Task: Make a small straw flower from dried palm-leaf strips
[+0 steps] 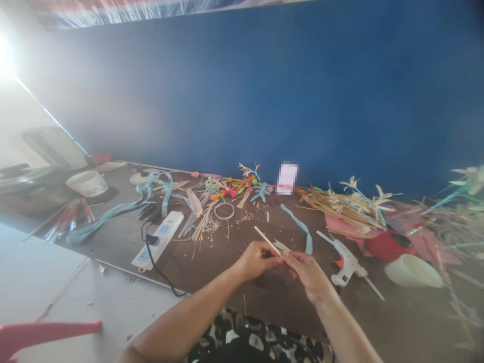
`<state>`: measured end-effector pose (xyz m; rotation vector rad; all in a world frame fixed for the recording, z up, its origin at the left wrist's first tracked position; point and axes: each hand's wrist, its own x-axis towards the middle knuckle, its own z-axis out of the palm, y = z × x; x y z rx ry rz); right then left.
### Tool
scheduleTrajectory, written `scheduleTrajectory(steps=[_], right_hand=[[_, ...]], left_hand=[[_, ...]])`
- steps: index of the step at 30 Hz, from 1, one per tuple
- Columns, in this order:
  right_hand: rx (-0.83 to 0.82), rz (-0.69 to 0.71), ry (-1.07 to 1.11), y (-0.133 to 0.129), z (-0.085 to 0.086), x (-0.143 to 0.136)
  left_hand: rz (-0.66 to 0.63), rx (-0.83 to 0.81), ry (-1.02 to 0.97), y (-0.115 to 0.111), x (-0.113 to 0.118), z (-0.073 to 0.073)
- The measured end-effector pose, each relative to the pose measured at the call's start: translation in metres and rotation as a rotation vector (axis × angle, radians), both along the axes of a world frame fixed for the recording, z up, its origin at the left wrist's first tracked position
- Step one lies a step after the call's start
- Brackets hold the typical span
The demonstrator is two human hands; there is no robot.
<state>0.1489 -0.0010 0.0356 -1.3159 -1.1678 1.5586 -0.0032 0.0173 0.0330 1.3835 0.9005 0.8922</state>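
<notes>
My left hand (257,262) is closed in a pinch around a thin pale stick (263,237), which slants up and to the left from the fingers. My right hand (307,275) meets it at the stick's lower end, thumb and fingertips pressed together there. Pale leaf-like strips (282,246) stick out just behind the fingertips, and which hand holds them is not clear. Both hands are above the near part of the dark brown table (227,287). To the right of my right hand lies a white hot glue gun (350,264) with a glue stick in its rear.
A white power strip (161,242) with a black cord lies on the left. Behind are colourful pipe-cleaner pieces (230,191), a clear ring (224,211) and a blue ribbon (300,227). Dried husks (328,201), a red container (389,245) and a white cup (414,270) are on the right.
</notes>
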Motion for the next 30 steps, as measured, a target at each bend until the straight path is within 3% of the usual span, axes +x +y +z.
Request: scheduleTrajectory(steps=[4, 11, 13, 15, 17, 20, 23, 26, 28, 30], right_hand=[[-0.128, 0.023, 0.114, -0.003, 0.005, -0.001], [-0.289, 0.069, 0.305, 0.002, 0.018, 0.016], [-0.259, -0.005, 0.407, 0.010, 0.025, 0.032], [-0.128, -0.157, 0.458, 0.017, 0.030, 0.046], [-0.001, -0.244, 0.325, 0.020, 0.031, 0.048], [0.071, -0.118, -0.007, 0.013, 0.027, 0.024], [0.211, -0.037, -0.146, 0.001, 0.020, -0.008], [0.336, -0.042, -0.249, -0.006, 0.016, -0.021], [0.297, -0.041, -0.223, -0.007, 0.015, -0.021], [0.159, 0.004, -0.098, -0.010, 0.013, -0.017]], left_hand=[[-0.066, 0.027, -0.056, -0.002, -0.007, 0.008], [-0.013, 0.116, 0.036, -0.005, -0.013, 0.024], [0.015, 0.087, 0.038, -0.005, -0.017, 0.023], [0.077, -0.003, -0.004, -0.005, -0.020, 0.019], [0.142, -0.120, -0.082, -0.006, -0.022, 0.015], [0.179, -0.210, -0.166, -0.008, -0.018, 0.012], [0.187, -0.215, -0.181, -0.009, -0.012, 0.013], [0.165, -0.137, -0.128, -0.010, -0.011, 0.012], [0.121, -0.064, -0.057, -0.011, -0.014, 0.013], [0.047, -0.009, 0.022, -0.011, -0.017, 0.016]])
